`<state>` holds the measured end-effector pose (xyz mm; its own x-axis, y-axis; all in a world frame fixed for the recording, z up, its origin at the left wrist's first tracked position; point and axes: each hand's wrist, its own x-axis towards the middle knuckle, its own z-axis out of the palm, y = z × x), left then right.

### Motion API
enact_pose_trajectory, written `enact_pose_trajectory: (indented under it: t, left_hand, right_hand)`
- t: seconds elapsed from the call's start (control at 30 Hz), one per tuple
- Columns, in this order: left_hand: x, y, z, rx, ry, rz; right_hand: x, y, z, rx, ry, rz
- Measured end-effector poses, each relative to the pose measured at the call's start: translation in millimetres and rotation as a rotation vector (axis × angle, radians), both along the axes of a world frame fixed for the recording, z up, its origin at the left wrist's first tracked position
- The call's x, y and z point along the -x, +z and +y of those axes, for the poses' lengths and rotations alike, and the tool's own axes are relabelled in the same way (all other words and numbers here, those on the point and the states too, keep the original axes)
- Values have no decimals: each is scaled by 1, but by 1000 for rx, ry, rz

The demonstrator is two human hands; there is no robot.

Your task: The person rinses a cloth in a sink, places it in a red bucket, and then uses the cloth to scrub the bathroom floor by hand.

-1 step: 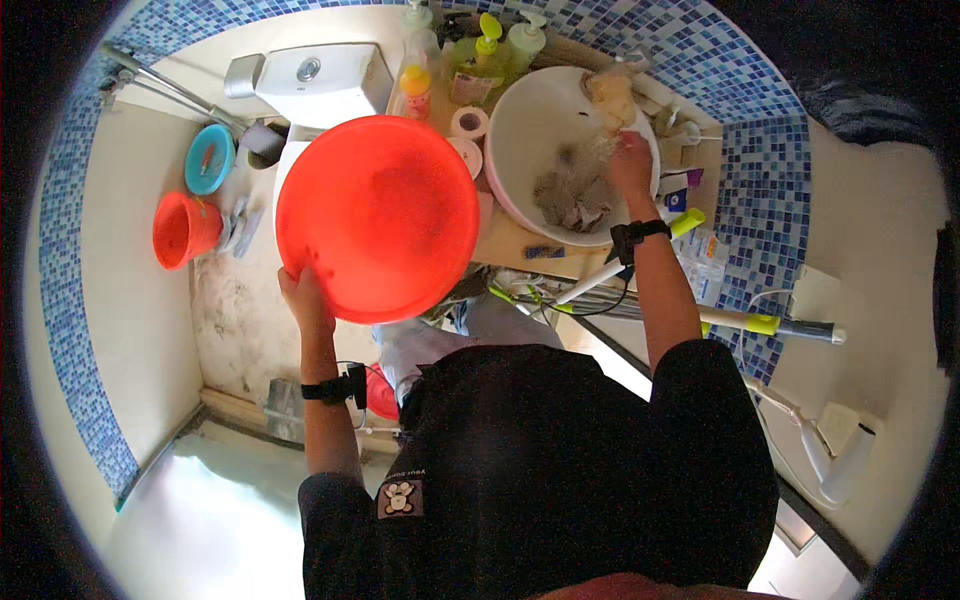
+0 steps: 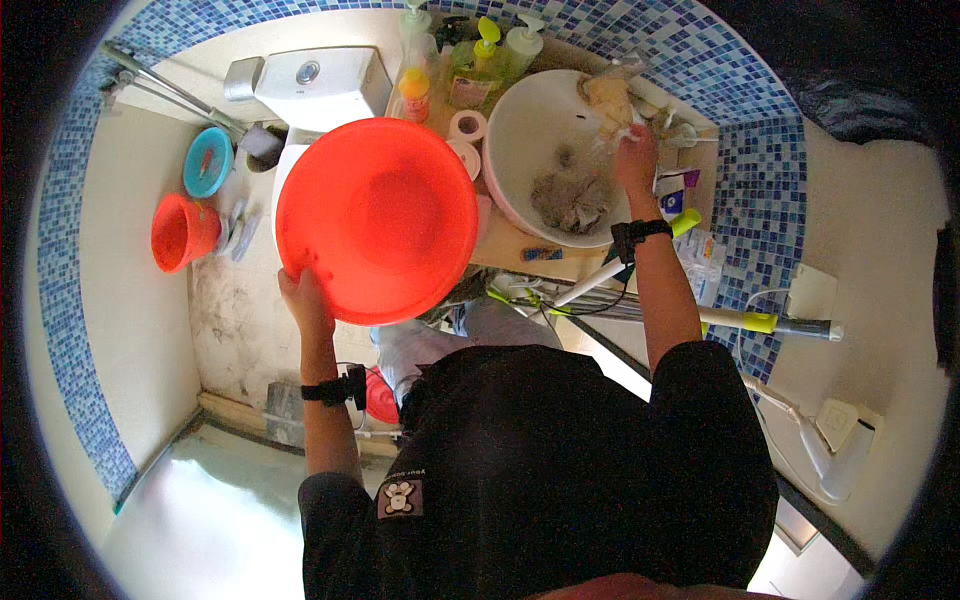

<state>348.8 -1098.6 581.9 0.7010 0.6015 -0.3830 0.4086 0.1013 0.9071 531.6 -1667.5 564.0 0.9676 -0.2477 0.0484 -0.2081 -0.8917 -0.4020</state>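
My left hand (image 2: 304,297) grips the near-left rim of a large round red basin (image 2: 340,225), its fingers partly hidden behind it. The basin is tilted, its wide face toward me, in front of the toilet. At the right side of a white washbasin (image 2: 520,150), my right hand (image 2: 636,165) is curled, fingers together; something whitish, or a splash, shows at its fingertips. What it holds is unclear. Just beyond it is a crumpled pale yellow piece (image 2: 606,103) by the tap (image 2: 625,68). A wet grey cloth (image 2: 572,203) lies in the washbasin.
Pump bottles (image 2: 485,65) and toilet rolls (image 2: 467,126) stand between the toilet tank (image 2: 325,82) and the washbasin. Green-and-white poles (image 2: 640,255) lean below my right forearm. A red bucket (image 2: 185,235) and a blue basin (image 2: 208,162) are at the left wall.
The view has shifted very slightly. My right hand stays by the tap with a little more white at its fingertips. My left hand and the red basin look unmoved.
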Motion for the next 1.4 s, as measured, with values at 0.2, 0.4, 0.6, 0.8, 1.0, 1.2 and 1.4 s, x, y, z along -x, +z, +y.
enact_pose_trajectory:
  t: [0.2,0.4,0.6,0.8,1.0,1.2,1.4]
  left_hand:
    - [5,0,-2,-2,-5,-58]
    - [8,-4,0,41,3,-102]
    - [7,-5,1,54,-2,-97]
    - [6,3,-1,58,-1,-76]
    - [3,10,-4,66,2,-35]
    - [3,10,-5,15,-23,-43]
    - [5,2,0,-19,-24,-23]
  right_hand:
    - [-51,89,40,210,283,-419]
    - [-36,64,79,396,347,-353]
    - [70,27,81,123,98,126]
    - [116,-55,79,145,39,372]
    - [80,-89,89,311,27,591]
    - [72,-81,65,390,159,615]
    - [72,-39,44,166,100,461]
